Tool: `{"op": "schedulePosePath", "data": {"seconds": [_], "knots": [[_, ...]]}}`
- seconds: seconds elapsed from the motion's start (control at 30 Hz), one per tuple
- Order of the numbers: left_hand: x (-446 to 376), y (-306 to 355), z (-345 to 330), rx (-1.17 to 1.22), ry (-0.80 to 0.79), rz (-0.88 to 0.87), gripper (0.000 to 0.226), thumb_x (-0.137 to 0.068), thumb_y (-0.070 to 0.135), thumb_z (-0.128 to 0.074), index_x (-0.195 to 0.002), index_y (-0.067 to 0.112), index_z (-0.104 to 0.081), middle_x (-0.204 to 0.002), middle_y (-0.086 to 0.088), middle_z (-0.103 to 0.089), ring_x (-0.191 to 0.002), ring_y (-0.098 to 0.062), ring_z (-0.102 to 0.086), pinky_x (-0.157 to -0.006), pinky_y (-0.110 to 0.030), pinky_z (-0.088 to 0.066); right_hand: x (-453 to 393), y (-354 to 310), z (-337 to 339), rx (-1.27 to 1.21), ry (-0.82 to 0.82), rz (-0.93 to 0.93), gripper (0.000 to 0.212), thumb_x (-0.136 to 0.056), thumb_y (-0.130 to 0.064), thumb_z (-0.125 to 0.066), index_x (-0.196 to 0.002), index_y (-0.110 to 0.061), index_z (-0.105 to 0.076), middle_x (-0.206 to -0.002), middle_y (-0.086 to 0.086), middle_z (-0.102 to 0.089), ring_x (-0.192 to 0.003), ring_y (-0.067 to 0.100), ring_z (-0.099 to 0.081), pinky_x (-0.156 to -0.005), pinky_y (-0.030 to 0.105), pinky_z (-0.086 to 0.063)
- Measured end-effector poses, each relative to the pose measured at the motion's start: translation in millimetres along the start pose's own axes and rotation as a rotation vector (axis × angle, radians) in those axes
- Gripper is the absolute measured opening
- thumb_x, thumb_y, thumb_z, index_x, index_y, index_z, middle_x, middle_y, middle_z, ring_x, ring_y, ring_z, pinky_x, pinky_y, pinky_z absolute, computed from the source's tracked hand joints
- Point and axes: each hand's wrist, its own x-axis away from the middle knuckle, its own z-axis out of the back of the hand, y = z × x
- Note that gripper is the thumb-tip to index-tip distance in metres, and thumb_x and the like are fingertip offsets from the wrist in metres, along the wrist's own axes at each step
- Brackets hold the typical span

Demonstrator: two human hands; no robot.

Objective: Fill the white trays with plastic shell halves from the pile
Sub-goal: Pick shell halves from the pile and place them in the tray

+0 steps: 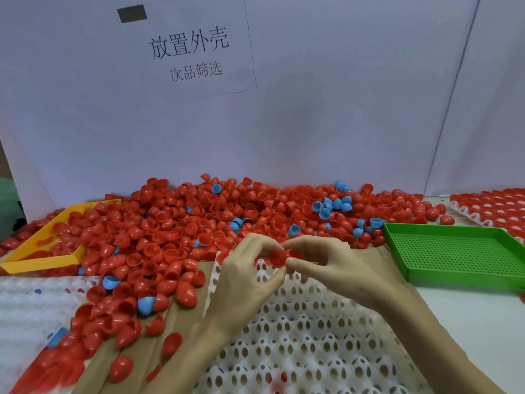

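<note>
1. Yellow tray point(42, 261) sitting at the desk's left edge: smooth rigid plastic, shallow, rectangular, red halves spilling over its far rim.
2. Pile point(216, 223) of glossy red shell halves spreading along the desk's back edge against the white wall, domed and cup-shaped, a few blue ones mixed in.
3. White tray point(306, 336) lying at the front edge on brown cardboard point(159, 336): moulded plastic, bumpy, pierced with oval holes.
4. Left hand point(250, 277) hovering over the white tray's far end, fingers curling in, fingertips touching a red shell half point(277, 257).
5. Right hand point(321, 264) meeting it, thumb and forefinger pinching the same half.
6. Green tray point(454, 251) resting near the right edge: flat perforated mesh floor, low walls.
</note>
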Motion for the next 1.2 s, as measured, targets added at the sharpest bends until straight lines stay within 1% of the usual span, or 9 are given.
{"op": "schedulePosePath", "data": {"seconds": [0.2, 0.33, 0.5, 0.63, 0.77, 0.87, 0.97, 1.1, 1.2], "knots": [[14, -5, -1, 0.101, 0.003, 0.078, 0.036, -0.089, 0.020, -0.084, -0.117, 0.023, -0.062, -0.108, 0.015, -0.068, -0.107, -0.011, -0.069, -0.094, -0.019, -0.053, 0, -1, 1, -0.005, 0.015, 0.037, 0.026, -0.091, -0.028, -0.082, -0.116, -0.028, -0.074, -0.108, -0.008, -0.075, -0.094, 0.015, -0.074, -0.083, 0.029, -0.062], [14, -8, -4, 0.138, 0.020, 0.117, 0.038, -0.092, 0.023, -0.081, -0.122, 0.026, -0.056, -0.110, 0.015, -0.069, -0.111, -0.010, -0.069, -0.096, -0.019, -0.052, 0, -1, 2, -0.069, -0.019, 0.011, 0.025, -0.097, -0.030, -0.075, -0.123, -0.028, -0.072, -0.113, -0.007, -0.075, -0.097, 0.016, -0.075, -0.082, 0.030, -0.062], [15, -10, -6, 0.216, 0.035, 0.178, 0.047, -0.093, 0.021, -0.080, -0.127, 0.030, -0.049, -0.118, 0.019, -0.068, -0.117, -0.004, -0.067, -0.097, -0.014, -0.050, 3, -2, 0, -0.079, -0.063, 0.003, 0.040, -0.101, -0.021, -0.071, -0.135, -0.036, -0.058, -0.111, -0.001, -0.073, -0.096, 0.021, -0.075, -0.079, 0.030, -0.060], [15, -14, -6, 0.236, 0.034, 0.192, 0.040, -0.095, 0.024, -0.078, -0.126, 0.029, -0.054, -0.119, 0.019, -0.065, -0.115, -0.010, -0.068, -0.097, -0.024, -0.055, 2, -5, -2, -0.021, -0.109, 0.047, 0.033, -0.104, -0.018, -0.064, -0.130, -0.038, -0.059, -0.109, -0.005, -0.071, -0.091, 0.019, -0.076, -0.075, 0.028, -0.060], [16, -15, -6, 0.200, 0.071, 0.209, 0.051, -0.089, 0.031, -0.083, -0.128, 0.035, -0.051, -0.111, 0.021, -0.062, -0.109, -0.010, -0.066, -0.093, -0.020, -0.053, 1, -1, -7, 0.186, -0.010, 0.067, 0.031, -0.102, -0.018, -0.064, -0.119, -0.044, -0.062, -0.117, -0.015, -0.066, -0.097, 0.012, -0.072, -0.079, 0.037, -0.063], [16, -16, -5, 0.114, 0.075, 0.157, 0.055, -0.085, 0.039, -0.085, -0.129, 0.035, -0.051, -0.103, 0.018, -0.057, -0.102, -0.013, -0.061, -0.090, -0.017, -0.048, 1, 2, -7, 0.137, 0.018, 0.034, 0.019, -0.101, -0.026, -0.068, -0.115, -0.038, -0.063, -0.108, -0.011, -0.068, -0.094, 0.014, -0.073, -0.075, 0.037, -0.063], [17, -16, -6, 0.053, -0.004, 0.056, 0.060, -0.085, 0.023, -0.088, -0.133, 0.029, -0.052, -0.100, 0.015, -0.055, -0.097, -0.014, -0.061, -0.086, -0.015, -0.049, 1, 5, -9, 0.063, -0.056, 0.012, 0.014, -0.100, -0.033, -0.069, -0.114, -0.032, -0.068, -0.103, -0.007, -0.073, -0.091, 0.015, -0.075, -0.074, 0.033, -0.064], [19, -16, -8, 0.037, -0.076, -0.026, 0.061, -0.084, 0.023, -0.089, -0.132, 0.031, -0.054, -0.103, 0.018, -0.054, -0.099, -0.012, -0.061, -0.086, -0.014, -0.048, 0, 9, -11, 0.069, -0.073, 0.003, 0.016, -0.099, -0.024, -0.073, -0.114, -0.027, -0.068, -0.097, -0.001, -0.076, -0.086, 0.018, -0.076, -0.079, 0.040, -0.064], [19, -17, -7, 0.039, -0.084, -0.043, 0.058, -0.083, 0.026, -0.089, -0.129, 0.033, -0.055, -0.104, 0.020, -0.055, -0.100, -0.011, -0.062, -0.088, -0.014, -0.048, -2, 10, -10, 0.039, -0.073, -0.015, 0.016, -0.099, -0.019, -0.073, -0.115, -0.022, -0.072, -0.098, 0.001, -0.077, -0.086, 0.019, -0.076, -0.080, 0.038, -0.064]]}}
